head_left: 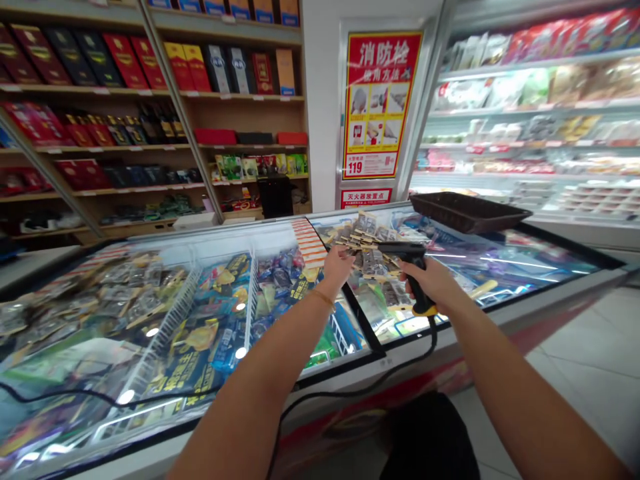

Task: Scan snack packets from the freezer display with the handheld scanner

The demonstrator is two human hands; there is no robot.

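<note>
My right hand [433, 283] is wrapped around the handle of a black barcode scanner [419, 270] with a yellow base and a cord. Its head points left, toward my left hand. My left hand [341, 263] has its fingers pinched at the edge of a small dark packet [353, 253]; most of that packet is hard to make out. Just beyond both hands, a loose pile of small packets [370, 233] lies on the glass top of the chest freezer [380, 348]. The scanner's black cord [350, 393] loops down and off to the left.
More packets [145, 287] are heaped at the left, over the freezer's wire dividers [170, 327]. A dark brown tray [470, 212] rests on the right part of the freezer. Behind stand shelves of boxes [120, 60], a red wall poster [383, 107] and a lit refrigerated display [535, 107].
</note>
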